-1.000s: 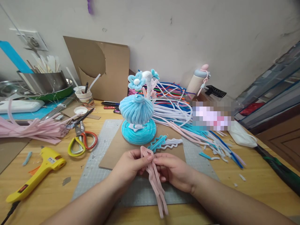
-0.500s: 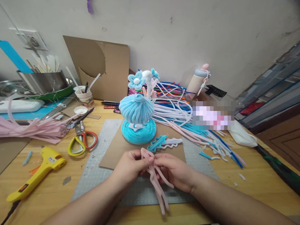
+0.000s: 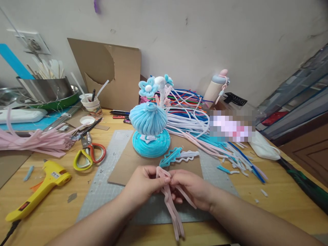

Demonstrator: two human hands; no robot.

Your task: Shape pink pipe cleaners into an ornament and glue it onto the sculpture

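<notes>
Pink stems [image 3: 171, 206], folded over into a loop at the top, are held up between the two hands above the near edge of the cardboard [image 3: 123, 171]. The left hand [image 3: 145, 182] pinches them just below the loop, thumb pressed on the front and forefinger curled behind. The right hand [image 3: 191, 188] meets it there, thumb and forefinger closed on the stems beside the left thumb tip; its other fingers curl underneath, partly hidden. Most of the loose ends hang down together over the mat [image 3: 96, 198], while one slants apart across the right palm.

Just beyond the fingertips lie wavy blue strips [image 3: 170, 157], with wavy white strips [image 3: 189, 156] beside them. Behind stands a blue ornament [image 3: 148, 118], a pleated dome over a round base, with a blue flower [image 3: 148, 88] near its top. To its right spreads a heap of white stems [image 3: 184, 119].

Left of the mat, scissors [image 3: 90, 151] and a yellow glue gun [image 3: 52, 175] lie on the table [image 3: 56, 218]. Farther back are a pink bundle [image 3: 33, 141] and paper cups [image 3: 91, 103]; a bottle [image 3: 214, 90] leans by the wall [image 3: 230, 41].
</notes>
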